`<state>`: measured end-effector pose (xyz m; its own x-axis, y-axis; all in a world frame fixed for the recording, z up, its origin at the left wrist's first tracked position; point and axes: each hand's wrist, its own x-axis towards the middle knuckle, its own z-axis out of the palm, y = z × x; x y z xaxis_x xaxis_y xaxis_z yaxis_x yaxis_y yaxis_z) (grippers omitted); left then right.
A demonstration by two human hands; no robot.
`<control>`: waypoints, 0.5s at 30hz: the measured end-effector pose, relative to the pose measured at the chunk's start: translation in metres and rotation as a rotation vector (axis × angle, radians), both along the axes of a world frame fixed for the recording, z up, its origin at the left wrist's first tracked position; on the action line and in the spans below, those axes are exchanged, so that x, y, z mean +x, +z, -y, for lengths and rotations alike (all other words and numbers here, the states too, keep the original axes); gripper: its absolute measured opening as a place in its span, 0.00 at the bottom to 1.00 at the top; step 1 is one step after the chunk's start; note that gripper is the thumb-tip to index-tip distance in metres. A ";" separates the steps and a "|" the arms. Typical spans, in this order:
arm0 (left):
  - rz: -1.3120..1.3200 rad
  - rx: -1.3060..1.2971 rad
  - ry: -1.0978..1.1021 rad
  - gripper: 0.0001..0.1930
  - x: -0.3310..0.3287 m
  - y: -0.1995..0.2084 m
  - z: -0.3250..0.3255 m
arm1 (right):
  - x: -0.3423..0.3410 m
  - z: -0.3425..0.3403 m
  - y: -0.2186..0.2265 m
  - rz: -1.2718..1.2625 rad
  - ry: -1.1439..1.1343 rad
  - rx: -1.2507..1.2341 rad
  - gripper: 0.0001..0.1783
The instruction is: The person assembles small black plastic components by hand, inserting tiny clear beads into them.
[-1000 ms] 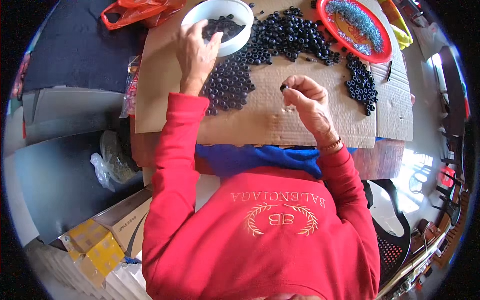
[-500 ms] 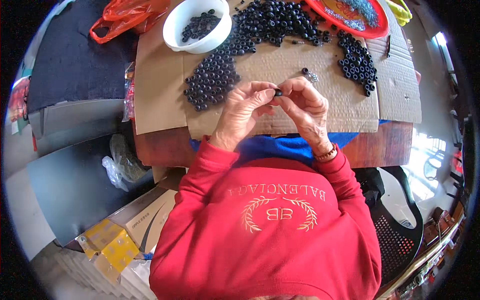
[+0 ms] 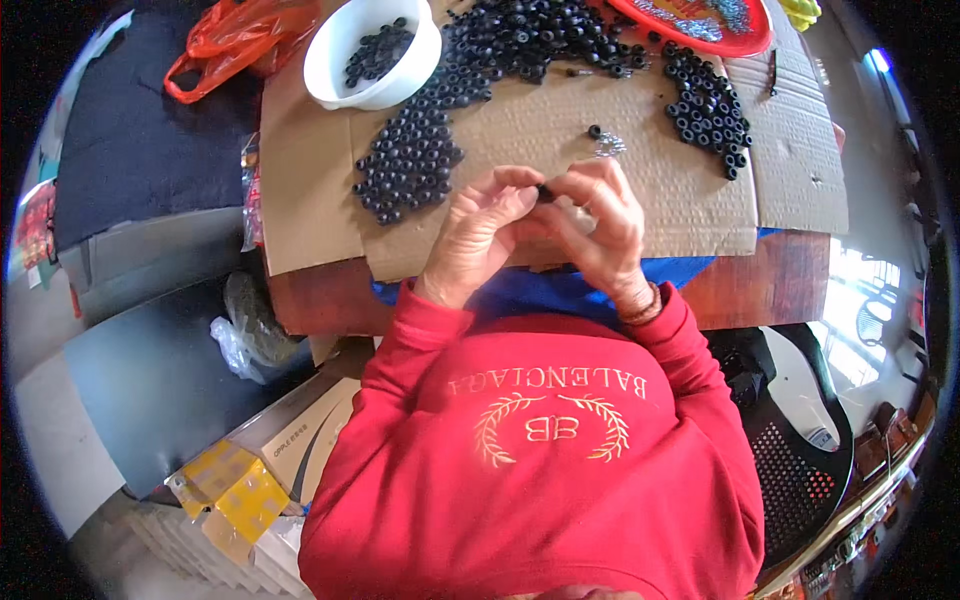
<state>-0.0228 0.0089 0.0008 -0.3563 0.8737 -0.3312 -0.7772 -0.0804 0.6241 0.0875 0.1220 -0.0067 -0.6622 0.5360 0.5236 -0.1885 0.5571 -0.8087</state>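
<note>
We observe a person in a red sweatshirt (image 3: pixel 540 460) seated at the near side of a reddish wooden desk (image 3: pixel 775 285), over which lies a sheet of brown cardboard (image 3: pixel 560 120). We record a dense heap of black pieces (image 3: pixel 530 40) at the far middle, many of them ring-shaped. At far left we find a crumpled orange-red plastic bag (image 3: pixel 240 45), with a round white tub (image 3: pixel 330 60) to its right holding a smaller lot of black pieces. A red tray (image 3: pixel 735 47) at far right (partly cut off by the edge of view) carries shiny, pale bits. We count two spread groups nearer than the heap: a left cluster (image 3: pixel 405 165), lying in a single layer, and a right cluster (image 3: pixel 708 105).

Both bare hands are raised at the near middle. The left hand (image 3: pixel 475 225) has its grip pinched, thumb against forefinger, on a small black item (image 3: pixel 544 192). The right hand (image 3: pixel 605 225) has its fingertips at that item; we cannot tell whether its grip is closed on it. The item sits between the two sets of fingertips. Just beyond the right hand we note a little group of silvery bits (image 3: pixel 609 146), with one loose black bead (image 3: pixel 595 131) beside it.
</note>
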 end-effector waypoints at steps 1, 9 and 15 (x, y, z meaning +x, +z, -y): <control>0.022 0.023 0.004 0.09 0.000 -0.003 0.000 | -0.001 0.001 0.001 -0.055 -0.028 0.155 0.17; 0.072 -0.067 0.022 0.09 -0.007 -0.009 -0.001 | 0.030 -0.013 -0.010 0.162 -0.253 0.211 0.10; 0.084 0.009 -0.001 0.10 -0.007 -0.024 -0.006 | 0.028 -0.034 -0.011 0.322 -0.351 0.261 0.07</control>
<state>-0.0299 0.0150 -0.0229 -0.3263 0.8772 -0.3523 -0.8271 -0.0844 0.5557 0.1160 0.1562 -0.0173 -0.6153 0.6334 0.4692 0.2794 0.7319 -0.6215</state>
